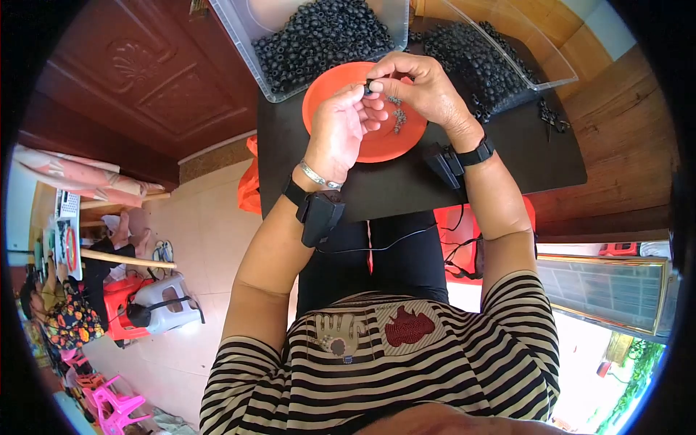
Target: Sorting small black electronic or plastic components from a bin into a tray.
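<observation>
Above an orange-red bowl, my left hand and my right hand meet at the fingertips. Between them they pinch a small black plastic part, mostly covered by the fingers, so its exact kind cannot be made out. My left palm faces up with its lower fingers curled. The right thumb and forefinger press on the part from the other side. Small grey metal pieces lie in the bowl beneath my right hand.
A clear plastic bin of small black ring-like parts stands behind the bowl. More black parts are heaped at right beside a clear panel. All rest on a dark table. A cable hangs near my lap. Another person sits at far left.
</observation>
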Motion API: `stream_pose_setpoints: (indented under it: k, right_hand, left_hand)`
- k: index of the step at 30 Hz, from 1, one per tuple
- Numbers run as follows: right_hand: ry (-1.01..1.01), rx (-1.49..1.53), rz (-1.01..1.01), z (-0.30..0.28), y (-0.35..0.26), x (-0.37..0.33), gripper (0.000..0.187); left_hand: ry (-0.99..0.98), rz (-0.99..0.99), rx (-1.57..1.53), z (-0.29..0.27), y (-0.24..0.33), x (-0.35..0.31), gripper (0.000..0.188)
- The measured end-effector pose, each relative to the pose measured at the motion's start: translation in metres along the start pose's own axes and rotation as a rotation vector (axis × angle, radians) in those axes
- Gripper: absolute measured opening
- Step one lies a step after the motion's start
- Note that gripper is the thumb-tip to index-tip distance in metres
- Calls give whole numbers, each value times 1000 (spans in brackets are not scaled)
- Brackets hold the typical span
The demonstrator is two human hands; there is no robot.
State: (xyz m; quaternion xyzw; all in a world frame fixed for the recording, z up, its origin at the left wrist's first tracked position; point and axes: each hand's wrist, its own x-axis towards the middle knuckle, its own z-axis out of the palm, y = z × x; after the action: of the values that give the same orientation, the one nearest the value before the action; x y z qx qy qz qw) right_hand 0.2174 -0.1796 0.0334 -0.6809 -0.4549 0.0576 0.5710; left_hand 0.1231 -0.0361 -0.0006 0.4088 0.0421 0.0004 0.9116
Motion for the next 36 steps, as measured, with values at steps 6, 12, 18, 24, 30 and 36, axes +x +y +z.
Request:
stream_pose_setpoints:
  k: [6, 12, 18, 24, 30, 36]
  right_hand:
    - [-25, -137, -77, 1, -1, 1, 16]
    - [6, -300, -231, 6, -8, -2, 25]
    - [91, -450, -426, 10, -12, 1, 24]
    - [140, -580, -488, 13, -12, 0, 25]
    - [133, -702, -527, 16, -18, -2, 22]
    - [96, -781, -504, 19, -22, -4, 20]
  left_hand:
    - [2, 5, -20, -2, 0, 0, 20]
    - [-5, 15, -87, -1, 2, -1, 18]
    - [-13, 22, -79, -1, 2, -1, 17]
    - [-35, 60, -33, 2, 3, -2, 17]
    - [-40, 122, 46, 5, 3, -3, 17]
    - [-33, 116, 41, -2, 1, -1, 19]
